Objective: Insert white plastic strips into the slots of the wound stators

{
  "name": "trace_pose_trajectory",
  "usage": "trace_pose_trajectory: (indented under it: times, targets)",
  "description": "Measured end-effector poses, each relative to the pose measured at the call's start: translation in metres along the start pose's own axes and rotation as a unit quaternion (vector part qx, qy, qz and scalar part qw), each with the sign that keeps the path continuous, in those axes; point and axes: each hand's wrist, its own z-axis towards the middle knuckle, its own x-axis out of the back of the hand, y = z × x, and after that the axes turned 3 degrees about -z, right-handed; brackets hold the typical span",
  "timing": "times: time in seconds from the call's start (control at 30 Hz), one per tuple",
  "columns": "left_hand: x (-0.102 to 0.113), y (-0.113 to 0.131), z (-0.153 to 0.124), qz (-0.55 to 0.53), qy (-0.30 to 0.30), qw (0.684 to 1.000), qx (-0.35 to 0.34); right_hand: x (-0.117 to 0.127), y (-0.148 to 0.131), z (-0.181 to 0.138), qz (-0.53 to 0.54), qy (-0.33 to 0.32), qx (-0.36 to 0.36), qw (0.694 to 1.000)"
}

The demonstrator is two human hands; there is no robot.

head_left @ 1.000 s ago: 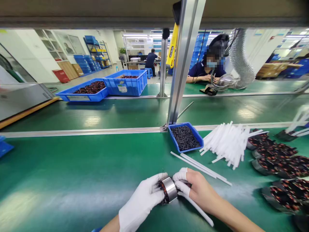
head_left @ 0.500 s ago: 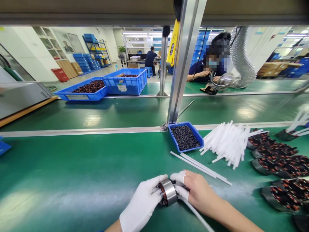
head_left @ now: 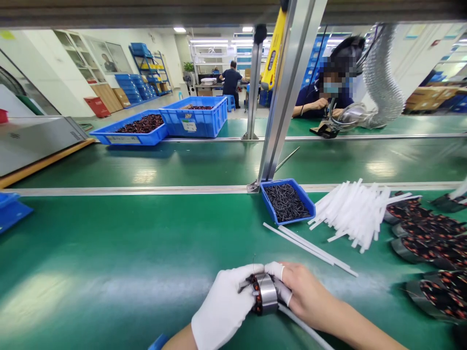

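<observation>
A motor stator (head_left: pixel 268 293), a steel ring with copper windings and black insulation, is held between both hands just above the green bench. My left hand (head_left: pixel 228 301), in a white glove, is closed on its left side, with a dark sleeve piece showing by the fingers. My right hand (head_left: pixel 304 291), bare apart from white finger cots, grips the right side; its fingertips are partly hidden behind the ring. A white tube (head_left: pixel 304 328) runs from the stator's right side to the bottom edge. One thin wire sticks up above the stator.
Beyond the hands lie a blue tray (head_left: pixel 268 203) of short black sleeves, a pile of white tubes (head_left: pixel 352 211) and a few loose tubes. Several stators (head_left: pixel 430 243) stand at right. A metal post (head_left: pixel 282 97) rises behind the tray; a co-worker (head_left: pixel 328 92) sits across the bench.
The view has shifted, so the bench items sit a little farther right and higher. Both hands still hold the stator, and the right fingers have moved closer around its right side.
</observation>
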Motion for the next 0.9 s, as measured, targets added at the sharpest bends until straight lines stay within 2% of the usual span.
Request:
trace_pose_trajectory:
  times: [0.17,0.47,0.77,0.9]
  targets:
    - [0.001,0.004,-0.002,0.031,0.003,1.0,0.001,-0.002,0.001,-0.002,-0.013,-0.001,0.0,1.0]
    - [0.003,-0.004,0.001,0.0,-0.003,1.0,0.003,0.003,0.001,-0.001,-0.013,-0.002,0.008,1.0]
    - [0.004,-0.004,0.0,0.015,0.003,1.0,0.013,0.003,-0.002,-0.001,-0.018,-0.006,-0.007,1.0]
    - [0.004,-0.003,0.0,0.038,0.024,0.999,0.027,0.015,0.002,-0.001,0.026,-0.018,-0.008,0.999]
